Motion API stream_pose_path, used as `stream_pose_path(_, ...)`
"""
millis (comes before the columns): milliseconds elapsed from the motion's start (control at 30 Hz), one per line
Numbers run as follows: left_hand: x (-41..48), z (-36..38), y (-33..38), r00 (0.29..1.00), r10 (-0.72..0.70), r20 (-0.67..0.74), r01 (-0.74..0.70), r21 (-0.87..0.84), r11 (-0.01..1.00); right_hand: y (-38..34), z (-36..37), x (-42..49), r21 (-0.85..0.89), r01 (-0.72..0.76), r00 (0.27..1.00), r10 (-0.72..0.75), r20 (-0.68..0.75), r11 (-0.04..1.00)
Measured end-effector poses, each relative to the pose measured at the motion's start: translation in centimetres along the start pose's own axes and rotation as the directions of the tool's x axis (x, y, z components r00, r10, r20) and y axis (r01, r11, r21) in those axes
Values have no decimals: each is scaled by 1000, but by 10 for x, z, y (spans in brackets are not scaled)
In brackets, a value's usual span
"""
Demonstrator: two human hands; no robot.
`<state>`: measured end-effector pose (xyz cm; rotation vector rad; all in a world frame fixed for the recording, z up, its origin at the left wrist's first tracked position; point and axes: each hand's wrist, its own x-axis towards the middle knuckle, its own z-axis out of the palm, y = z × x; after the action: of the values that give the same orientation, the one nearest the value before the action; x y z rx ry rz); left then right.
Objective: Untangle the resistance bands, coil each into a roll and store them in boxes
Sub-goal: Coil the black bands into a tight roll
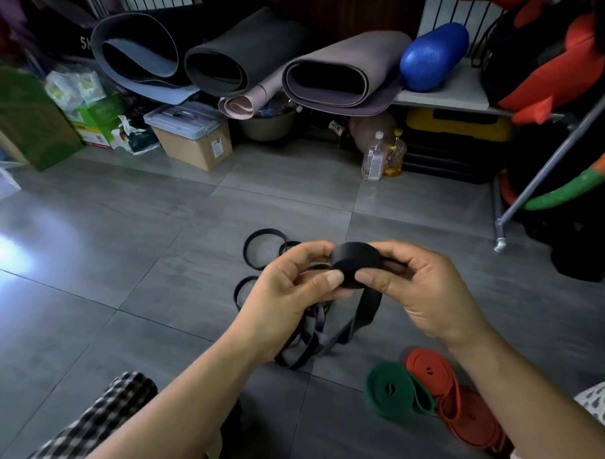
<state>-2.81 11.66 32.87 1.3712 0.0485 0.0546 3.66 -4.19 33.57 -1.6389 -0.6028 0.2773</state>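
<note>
The left hand [292,287] and the right hand [422,288] each pinch one side of a partly coiled black band [356,264], held above the floor [155,293]. Its loose tail [367,310] hangs to a black tangle [335,339] below. Further right, a green roll [390,388] and a red roll [430,369] lie touching on the floor.

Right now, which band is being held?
The part-coiled black band, pinched between left hand and right hand; the green band and red band lie on the floor.
</note>
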Motion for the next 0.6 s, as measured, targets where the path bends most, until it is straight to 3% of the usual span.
stream_pose_path(67, 2, -5, 1, 998, 43, 36, -53, 381, 923, 3, -3, 0, -377, 78, 997, -64, 49, 923)
stream_pose_path(133, 5, -9, 1, 992, 102, 77, -128, 616, 777, 8, -1, -1, -543, 126, 991, -75, 115, 830)
stream_pose_path(200, 5, -9, 4, 991, 125, 41, -127, 554, 823, 6, 2, -2, -407, 71, 994, -30, 108, 911)
stream_pose_path(267, 5, -9, 8, 994, 104, -29, -90, 309, 947, 6, 0, 0, -187, -3, 997, 18, 81, 982)
stream_pose_path(333, 6, -11, 9, 995, 72, -72, -65, 101, 993, 9, 1, -1, -25, -29, 998, 30, 59, 999)
stream_pose_path(467, 4, -9, 5, 999, 19, -40, -21, -51, 998, 16, 13, -4, 21, 19, 1000, -19, -12, 1000)
stream_pose_path(533, 3, -9, 6, 999, -36, -32, 35, -34, 999, 11, 11, -2, -43, 7, 1000, -8, -30, 999)
stream_pose_path(600, 5, -14, 1, 999, 42, -28, -29, 357, 934, 10, 4, 1, -253, 4, 1000, -1, 11, 967)
